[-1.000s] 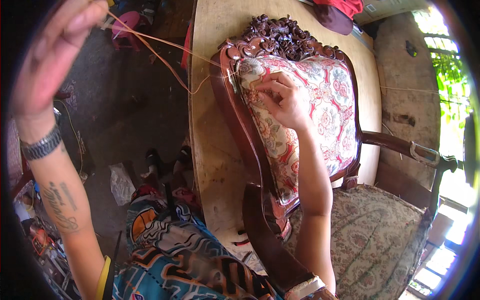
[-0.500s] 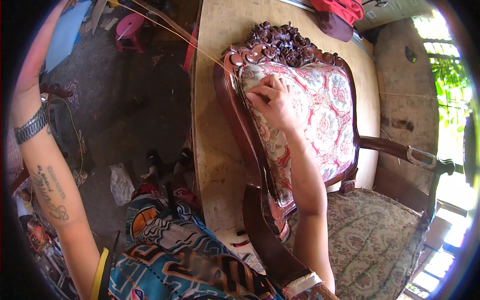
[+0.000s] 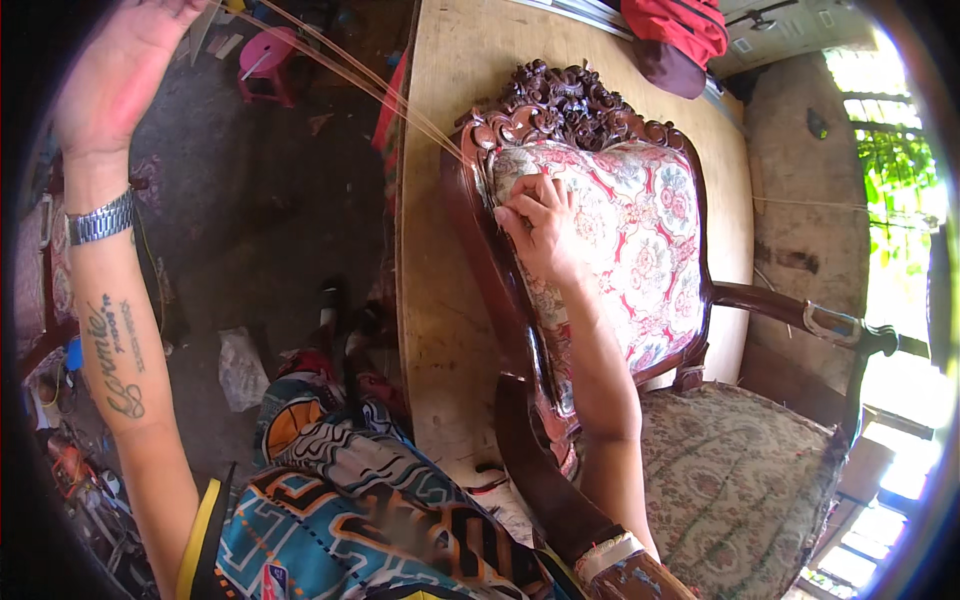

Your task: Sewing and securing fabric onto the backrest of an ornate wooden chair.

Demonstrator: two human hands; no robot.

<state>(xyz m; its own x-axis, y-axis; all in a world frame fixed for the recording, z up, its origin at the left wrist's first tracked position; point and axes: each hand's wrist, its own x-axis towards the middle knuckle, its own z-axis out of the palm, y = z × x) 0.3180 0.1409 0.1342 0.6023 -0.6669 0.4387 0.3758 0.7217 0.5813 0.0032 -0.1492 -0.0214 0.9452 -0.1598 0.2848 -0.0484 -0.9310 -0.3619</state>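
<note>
Chair (image 3: 665,290) with dark carved wood: its back is under the right hand, and its seat is below and to the right of that hand. Far to the left, the left hand (image 3: 115,85) is up high. Its fingers go off the top edge, so I cannot tell if they are grasping anything. A shiny watch (image 3: 100,221) sits on the wrist just under that hand. Well below and to the right of the left hand, a crumpled clear plastic bag (image 3: 242,368) lies on the floor. A pink stool (image 3: 268,60) stands to the right of the left hand. Thin tan cords (image 3: 425,126) run tight and straight from near the left hand's fingers to the chair's side, just up and left of the right hand. A pale wooden board (image 3: 432,300) is left of the right hand too.

The right hand (image 3: 540,222) has its fingers curled, with the tips on the left edge of the flowered cloth (image 3: 640,240); I cannot tell if they pinch it. Up and right of this hand is a red bag (image 3: 680,35). Farther right of it are an armrest (image 3: 765,300) and a bright window (image 3: 903,165) with green leaves.
</note>
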